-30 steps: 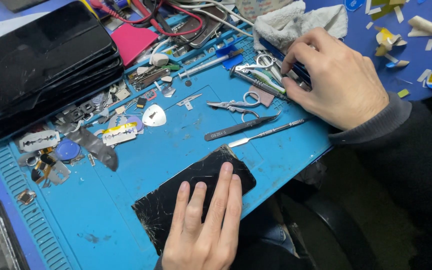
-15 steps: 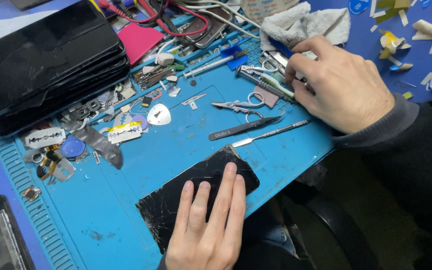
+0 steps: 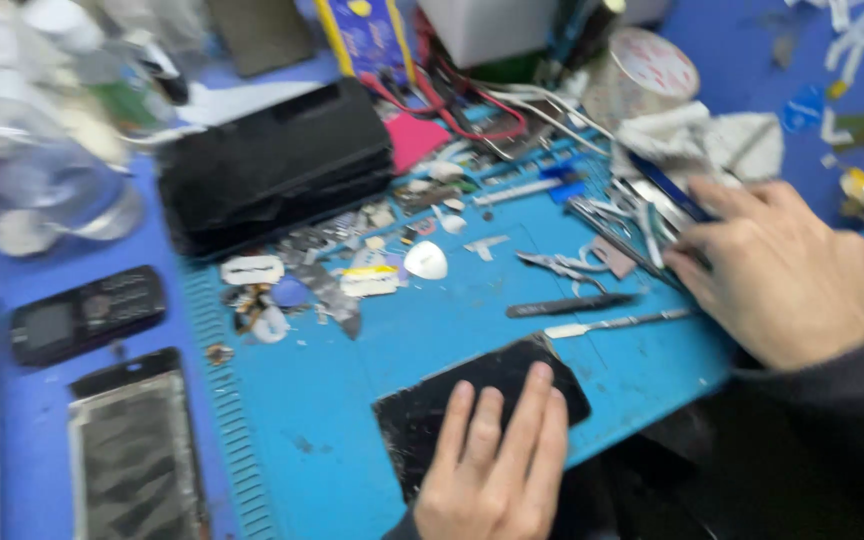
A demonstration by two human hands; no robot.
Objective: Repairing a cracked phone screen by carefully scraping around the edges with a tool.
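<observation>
My left hand (image 3: 497,460) lies flat, fingers together, on a black phone screen panel (image 3: 432,405) near the front edge of the blue work mat (image 3: 352,440). My right hand (image 3: 777,275) rests at the mat's right side, its fingers pinching among thin metal tools (image 3: 642,215); motion blur hides which tool it grips. Between the hands lie a black pry tool (image 3: 572,305), a metal spudger (image 3: 617,322) and small scissors (image 3: 562,265).
A black case (image 3: 272,165) sits at the mat's back left, with a white pick (image 3: 425,260) and loose small parts before it. A dark keypad phone (image 3: 87,312) and a stripped phone frame (image 3: 137,455) lie left. White cloth (image 3: 702,140) and tape roll (image 3: 652,65) behind.
The view has swung right and down, bringing the keypad phone and phone frame at left into sight. Both hands stay where they were, left on the panel, right among the tools.
</observation>
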